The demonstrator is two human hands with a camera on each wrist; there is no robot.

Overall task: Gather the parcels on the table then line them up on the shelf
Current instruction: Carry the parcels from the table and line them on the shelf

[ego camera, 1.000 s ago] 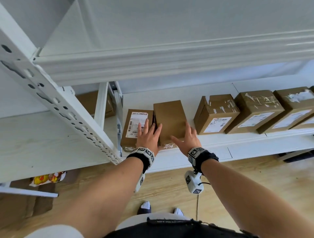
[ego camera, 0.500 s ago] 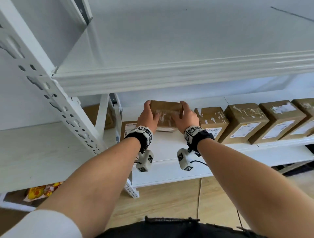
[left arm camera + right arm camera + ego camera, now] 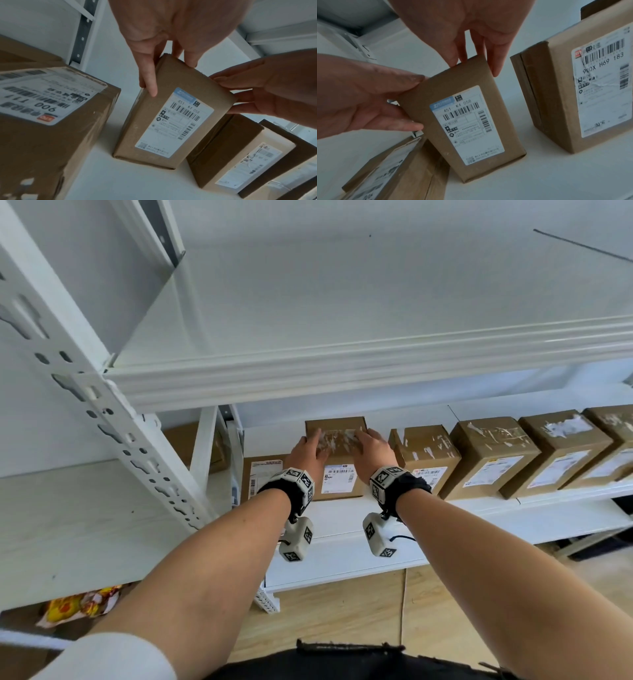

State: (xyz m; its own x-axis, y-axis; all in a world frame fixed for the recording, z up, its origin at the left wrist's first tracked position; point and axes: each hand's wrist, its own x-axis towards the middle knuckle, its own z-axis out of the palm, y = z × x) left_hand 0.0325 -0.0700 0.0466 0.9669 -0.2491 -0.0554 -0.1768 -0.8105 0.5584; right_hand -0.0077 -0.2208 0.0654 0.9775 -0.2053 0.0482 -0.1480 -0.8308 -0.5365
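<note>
A small brown parcel [image 3: 337, 460] [image 3: 171, 115] [image 3: 462, 119] stands on end on the white shelf [image 3: 342, 529], its white barcode label facing me. My left hand [image 3: 317, 448] [image 3: 154, 75] pinches its top left corner, thumb on the front. My right hand [image 3: 363, 445] [image 3: 481, 65] pinches the top right corner. Left of it, a larger labelled parcel [image 3: 263, 477] [image 3: 48, 108] [image 3: 393, 169] lies flat. To the right, several taped parcels stand in a row, the nearest [image 3: 424, 453] [image 3: 590, 88] a short gap away.
An upper shelf board [image 3: 342, 371] overhangs close above the hands. A perforated white upright [image 3: 102, 412] stands at the left, with another brown box [image 3: 185, 440] behind it. A yellow packet [image 3: 78, 607] lies low at the left. Wooden floor shows below.
A second ago the small parcel lay flat under both hands. They lifted it, turned it on end and set it down beside the row, label toward me.
</note>
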